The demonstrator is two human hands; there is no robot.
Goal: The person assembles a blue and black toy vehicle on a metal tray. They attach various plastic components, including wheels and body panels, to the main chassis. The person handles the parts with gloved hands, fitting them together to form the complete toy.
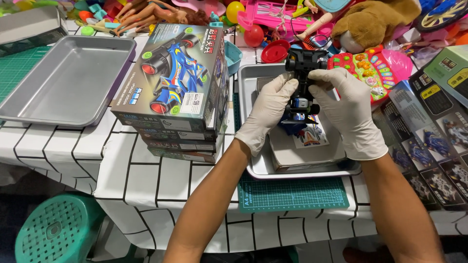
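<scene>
Two metal trays (73, 83) beside stacked boxes (180, 87)

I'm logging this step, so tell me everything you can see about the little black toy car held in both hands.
The toy car chassis is a small, black, plastic-looking model held lengthwise above a metal tray. Black wheels show at its far end, and a blue part sits near its lower middle. The left hand grips its left side and the right hand its right, both in white gloves. Finer detail is hidden by the fingers.
</scene>
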